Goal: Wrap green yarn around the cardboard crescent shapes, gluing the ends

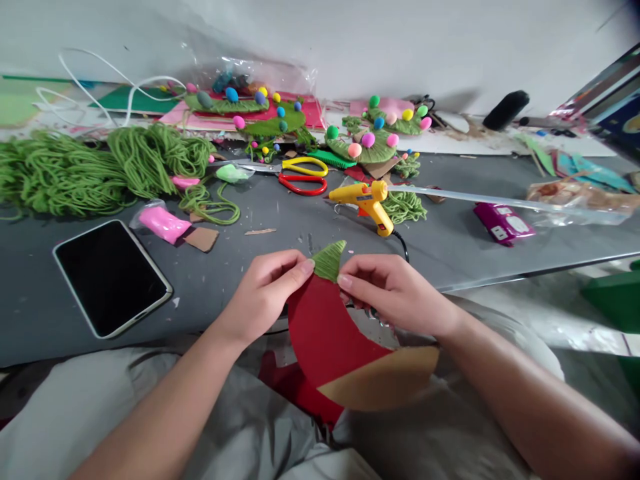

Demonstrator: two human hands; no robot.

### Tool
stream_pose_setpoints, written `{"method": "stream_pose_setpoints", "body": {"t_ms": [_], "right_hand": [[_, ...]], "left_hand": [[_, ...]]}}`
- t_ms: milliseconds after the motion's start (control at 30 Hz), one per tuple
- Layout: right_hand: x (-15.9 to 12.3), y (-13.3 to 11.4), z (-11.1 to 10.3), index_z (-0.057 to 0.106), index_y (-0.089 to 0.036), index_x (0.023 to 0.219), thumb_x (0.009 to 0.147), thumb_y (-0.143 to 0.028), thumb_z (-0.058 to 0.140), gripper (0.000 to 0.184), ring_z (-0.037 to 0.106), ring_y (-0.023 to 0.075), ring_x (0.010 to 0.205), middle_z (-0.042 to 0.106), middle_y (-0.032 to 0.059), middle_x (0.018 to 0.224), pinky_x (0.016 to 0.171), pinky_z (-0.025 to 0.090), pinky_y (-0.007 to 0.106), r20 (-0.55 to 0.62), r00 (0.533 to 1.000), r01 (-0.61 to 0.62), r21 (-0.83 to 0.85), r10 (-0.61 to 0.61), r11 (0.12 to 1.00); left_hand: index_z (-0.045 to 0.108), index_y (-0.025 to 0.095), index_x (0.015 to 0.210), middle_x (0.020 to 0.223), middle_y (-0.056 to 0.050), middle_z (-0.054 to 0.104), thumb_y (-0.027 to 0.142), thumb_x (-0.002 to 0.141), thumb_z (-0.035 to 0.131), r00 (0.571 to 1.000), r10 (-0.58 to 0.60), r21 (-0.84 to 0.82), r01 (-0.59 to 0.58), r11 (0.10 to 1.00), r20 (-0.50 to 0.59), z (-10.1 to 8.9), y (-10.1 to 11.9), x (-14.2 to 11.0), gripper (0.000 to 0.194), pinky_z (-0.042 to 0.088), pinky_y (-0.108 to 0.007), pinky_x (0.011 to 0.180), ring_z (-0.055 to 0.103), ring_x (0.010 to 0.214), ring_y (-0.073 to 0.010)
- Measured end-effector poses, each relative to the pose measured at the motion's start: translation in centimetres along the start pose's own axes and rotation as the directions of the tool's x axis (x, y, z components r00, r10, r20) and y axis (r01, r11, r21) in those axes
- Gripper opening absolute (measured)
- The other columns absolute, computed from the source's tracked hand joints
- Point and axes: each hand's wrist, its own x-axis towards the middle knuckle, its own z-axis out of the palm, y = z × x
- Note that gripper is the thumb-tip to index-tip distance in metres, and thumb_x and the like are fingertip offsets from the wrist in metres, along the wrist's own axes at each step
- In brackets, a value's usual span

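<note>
A curved red cardboard cutout (325,327) hangs over my lap, its pointed tip wrapped in green yarn (329,260). My left hand (267,290) pinches its left edge where the wrapping meets the red. On the opposite edge, my right hand (387,290) has thumb and fingers closed at the yarn's lower border. Toward the bottom, the cutout shows a brown cardboard part (385,380). Just beyond the tip lies a yellow hot glue gun (363,200) with a long clear glue stick in its back.
Green yarn skeins (60,173) fill the back left, near a tablet (113,277) and a pink clay packet (164,223). Scissors (303,177) with yellow and red handles lie mid-table. Behind are green yarn-wrapped pieces (373,148) with coloured balls. A purple packet (503,223) sits right.
</note>
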Motion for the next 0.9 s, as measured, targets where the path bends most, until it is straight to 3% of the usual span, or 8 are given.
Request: {"method": "stream_pose_setpoints", "body": {"t_ms": [200,433,500,600,700,767,833,900], "right_hand": [[-0.1,0.3,0.3,0.05,-0.019,0.08,0.103,-0.031,0.045,0.026,0.042,0.0069,0.061,0.052,-0.0047,0.071,0.058,0.036,0.021,-0.042,0.999,0.012,-0.154,-0.019,0.988],[0.1,0.2,-0.3,0.038,-0.02,0.068,0.102,-0.035,0.044,0.038,0.034,0.0079,0.054,0.036,-0.0062,0.06,0.054,0.03,0.024,-0.124,0.992,-0.014,-0.222,-0.014,0.975],[0.1,0.3,-0.6,0.041,-0.02,0.066,0.101,-0.042,0.048,0.042,0.036,0.0084,0.054,0.04,-0.0056,0.058,0.053,0.03,0.024,-0.138,0.99,-0.009,-0.221,-0.022,0.975],[0.2,0.5,-0.9,0.058,-0.018,0.074,0.098,-0.045,0.055,0.036,0.047,0.0101,0.06,0.059,-0.0014,0.068,0.056,0.037,0.024,-0.183,0.98,0.044,-0.21,-0.083,0.977],[0.2,0.6,-1.0,0.067,-0.019,0.091,0.092,-0.042,0.066,0.023,0.058,0.0127,0.073,0.07,0.0016,0.085,0.067,0.045,0.025,-0.318,0.929,0.115,-0.238,-0.189,0.964],[0.3,0.7,-1.1,0.069,-0.019,0.087,0.09,-0.041,0.069,0.022,0.058,0.0134,0.072,0.07,0.0013,0.081,0.068,0.046,0.026,-0.366,0.9,0.124,-0.3,-0.235,0.946],[0.3,0.7,-1.2,0.07,-0.019,0.083,0.093,-0.041,0.065,0.025,0.058,0.0143,0.07,0.071,0.0024,0.079,0.067,0.045,0.027,-0.358,0.898,0.114,-0.372,-0.256,0.921],[0.4,0.6,-1.3,0.073,-0.019,0.1,0.096,-0.037,0.06,0.022,0.061,0.0159,0.077,0.074,0.0053,0.095,0.069,0.047,0.028,-0.314,0.909,0.128,-0.414,-0.273,0.901]], "left_hand": [[0.051,0.018,0.067,0.062,0.003,0.042,0.044,0.097,0.055,1.0,-0.001,0.007,0.001,1.0,0.015,0.0,0.1,0.0,0.04,0.027,-0.027,0.054,0.037,0.06,-0.0125],[0.051,0.018,0.069,0.065,0.002,0.044,0.045,0.098,0.054,1.0,0.021,0.049,-0.02,0.999,-0.023,-0.6,0.2,-0.3,0.039,0.027,-0.028,0.057,0.038,0.063,-0.0133],[0.049,0.019,0.069,0.065,0.002,0.043,0.046,0.098,0.054,0.998,0.042,0.063,-0.039,0.997,-0.052,-1.0,0.2,-0.3,0.04,0.028,-0.029,0.057,0.038,0.063,-0.0137],[0.048,0.019,0.068,0.065,0.002,0.042,0.046,0.097,0.054,0.991,0.072,0.096,-0.061,0.994,-0.112,-1.7,0.3,-0.2,0.04,0.029,-0.029,0.058,0.039,0.063,-0.0145],[0.05,0.02,0.068,0.068,0.001,0.046,0.047,0.096,0.055,0.983,0.081,0.116,-0.062,0.991,-0.166,-2.4,0.4,-0.1,0.039,0.032,-0.028,0.059,0.042,0.066,-0.0157],[0.053,0.02,0.071,0.072,-0.001,0.051,0.048,0.095,0.056,0.977,0.097,0.117,-0.075,0.99,-0.192,-2.7,0.4,-0.1,0.037,0.035,-0.028,0.062,0.046,0.07,-0.0168],[0.057,0.02,0.074,0.076,-0.001,0.056,0.048,0.095,0.056,0.972,0.108,0.105,-0.087,0.991,-0.211,-2.9,0.5,-0.1,0.035,0.038,-0.027,0.065,0.049,0.073,-0.0176],[0.06,0.02,0.078,0.076,-0.002,0.058,0.046,0.096,0.055,0.969,0.101,0.085,-0.084,0.993,-0.227,-2.9,0.6,-0.2,0.032,0.039,-0.026,0.064,0.051,0.072,-0.0174]]}}
